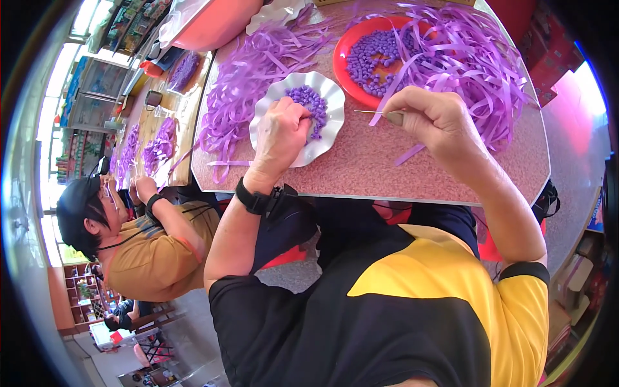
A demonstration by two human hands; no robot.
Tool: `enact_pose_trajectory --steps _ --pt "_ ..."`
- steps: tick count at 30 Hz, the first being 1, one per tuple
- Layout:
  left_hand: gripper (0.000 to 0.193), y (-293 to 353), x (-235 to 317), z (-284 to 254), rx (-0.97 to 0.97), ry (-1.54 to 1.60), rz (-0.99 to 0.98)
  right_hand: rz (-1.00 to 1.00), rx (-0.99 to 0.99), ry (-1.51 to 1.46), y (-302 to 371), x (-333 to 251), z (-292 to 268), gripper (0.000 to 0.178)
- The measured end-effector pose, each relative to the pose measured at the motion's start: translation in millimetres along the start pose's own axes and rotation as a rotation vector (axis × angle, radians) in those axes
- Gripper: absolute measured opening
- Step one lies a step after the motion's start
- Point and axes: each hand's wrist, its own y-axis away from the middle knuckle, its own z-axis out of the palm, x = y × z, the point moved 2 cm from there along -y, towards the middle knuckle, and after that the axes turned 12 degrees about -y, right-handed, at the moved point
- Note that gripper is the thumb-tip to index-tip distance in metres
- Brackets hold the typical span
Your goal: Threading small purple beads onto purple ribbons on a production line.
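My left hand (281, 132) is over a white wavy-rimmed plate (313, 153), its fingertips pinched together beside the purple beads (313, 103) lying there. What those fingers hold, if anything, is hidden. Level with it, my right hand (433, 122) pinches a thin metal needle (367, 111) between thumb and finger, its tip pointing left toward the plate. Behind the right hand is a red plate (342, 53) of purple beads, partly covered by a heap of purple ribbons (474, 71). One ribbon strand passes close to the needle; whether it is threaded, I cannot tell.
More purple ribbons (248, 80) lie left of the white plate on the pinkish table (374, 168). A pink basin (216, 22) stands at the far left corner. On my left, a person in a brown shirt (158, 258) works at a wooden table with purple ribbons.
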Motion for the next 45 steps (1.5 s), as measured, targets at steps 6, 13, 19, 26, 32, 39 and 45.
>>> enact_pose_trajectory --steps 6,13,19,26,32,39,45 --pt "0.005 -5.0 10.0 -15.6 -0.142 0.571 -0.401 0.083 -0.019 -0.036 -0.9 2.4 -0.5 0.015" --pt "0.013 -10.4 69.7 -10.4 -0.159 2.212 -0.572 -0.009 0.021 -0.137 -0.9 3.9 9.1 0.026" --pt "0.009 -20.4 103.5 5.6 -0.142 2.430 -0.607 -0.072 0.141 -0.188 -1.3 1.3 7.6 0.029" --pt "0.009 -24.5 113.9 8.7 -0.067 2.453 -0.566 -0.035 0.147 -0.154 -2.2 -0.6 3.9 0.029" --pt "0.009 -23.4 115.2 8.3 -0.024 2.404 -0.578 0.012 0.159 -0.121 -3.0 2.8 3.7 0.029" --pt "0.010 -20.7 122.5 9.6 0.117 2.254 -0.704 0.002 0.166 -0.088 -2.9 4.7 5.2 0.029" --pt "0.010 -19.5 125.6 8.7 0.182 2.212 -0.643 -0.074 0.195 -0.002 -2.0 9.0 5.4 0.028"
